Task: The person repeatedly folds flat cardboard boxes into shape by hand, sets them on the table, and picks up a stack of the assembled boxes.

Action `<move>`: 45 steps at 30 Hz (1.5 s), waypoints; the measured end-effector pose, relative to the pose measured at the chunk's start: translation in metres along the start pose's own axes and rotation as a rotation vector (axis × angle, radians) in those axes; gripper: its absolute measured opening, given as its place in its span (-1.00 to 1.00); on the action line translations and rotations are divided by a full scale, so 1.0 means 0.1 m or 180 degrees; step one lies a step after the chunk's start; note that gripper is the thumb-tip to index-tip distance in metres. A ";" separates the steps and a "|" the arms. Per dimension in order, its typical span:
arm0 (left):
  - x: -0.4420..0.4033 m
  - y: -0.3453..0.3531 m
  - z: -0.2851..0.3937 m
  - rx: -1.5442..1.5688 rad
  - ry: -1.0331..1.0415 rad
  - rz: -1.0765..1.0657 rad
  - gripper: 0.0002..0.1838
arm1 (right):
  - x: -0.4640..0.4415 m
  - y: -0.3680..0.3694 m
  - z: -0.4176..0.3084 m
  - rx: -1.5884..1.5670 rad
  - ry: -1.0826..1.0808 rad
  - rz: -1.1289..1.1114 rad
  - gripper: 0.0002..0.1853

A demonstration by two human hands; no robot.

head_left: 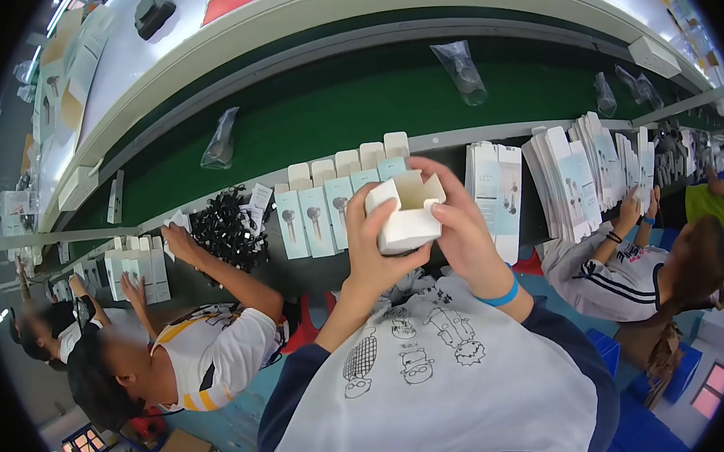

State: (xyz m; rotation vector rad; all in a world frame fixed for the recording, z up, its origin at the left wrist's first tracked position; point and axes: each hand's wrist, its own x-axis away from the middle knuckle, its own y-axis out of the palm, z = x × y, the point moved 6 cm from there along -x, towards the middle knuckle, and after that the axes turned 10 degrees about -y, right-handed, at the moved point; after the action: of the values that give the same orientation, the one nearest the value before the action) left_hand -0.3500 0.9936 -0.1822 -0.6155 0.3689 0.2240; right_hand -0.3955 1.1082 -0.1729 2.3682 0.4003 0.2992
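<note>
The open carton (pixel 410 228) I hold is matt white card, smooth-walled. Left of it, the earphone boxes (pixel 316 220) are smooth printed card; farther left, the black cables (pixel 226 233) look like glossy plastic. Beyond the carton, the bag (pixel 460 72) is shiny clear plastic. Below it, my shirt (pixel 438 387) is soft matt cloth.

upright boxes (pixel 315 216) before the belt (pixel 329 91), small parts (pixel 228 231) left of them, cartons (pixel 560 182) right, bags (pixel 461 72) on the belt
</note>
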 end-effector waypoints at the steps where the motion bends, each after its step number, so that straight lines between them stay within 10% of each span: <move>1: 0.01 -0.02 -0.04 0.0233 -0.0233 0.0053 0.13 | 0.02 -0.03 0.02 -0.0004 0.0020 0.0004 -0.32; 3: 0.02 -0.03 -0.05 0.0417 -0.0284 0.0178 0.06 | 0.08 -0.05 -0.30 0.2136 -0.1903 0.0244 -0.42; 6: -0.02 -0.09 -0.02 0.0497 -0.0136 0.0270 0.03 | 0.10 0.28 -0.48 0.4594 -0.2652 -0.0598 -0.62; 18: -0.13 -0.15 0.07 -0.0173 -0.0164 0.0086 0.13 | -0.14 0.10 -0.33 0.2446 -0.0971 -0.1303 -0.89; 26: -0.15 -0.20 0.17 0.0359 0.0242 0.0559 -0.03 | -0.07 0.26 -0.22 0.0751 -0.0840 -0.0229 -0.29; 37: -0.14 -0.18 0.19 0.0411 0.0105 0.0069 -0.12 | -0.10 0.14 -0.04 0.0013 0.0268 -0.0523 -0.40; 45: -0.14 -0.06 0.16 0.1600 -0.0781 -0.0606 0.04 | -0.06 0.04 -0.13 0.0981 -0.1189 -0.0311 -0.81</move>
State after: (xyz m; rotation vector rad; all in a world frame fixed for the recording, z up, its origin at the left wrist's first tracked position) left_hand -0.3568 0.9965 -0.1612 -0.1218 0.1178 0.0183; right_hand -0.4042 1.1116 -0.1611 2.6194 0.4021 -0.2682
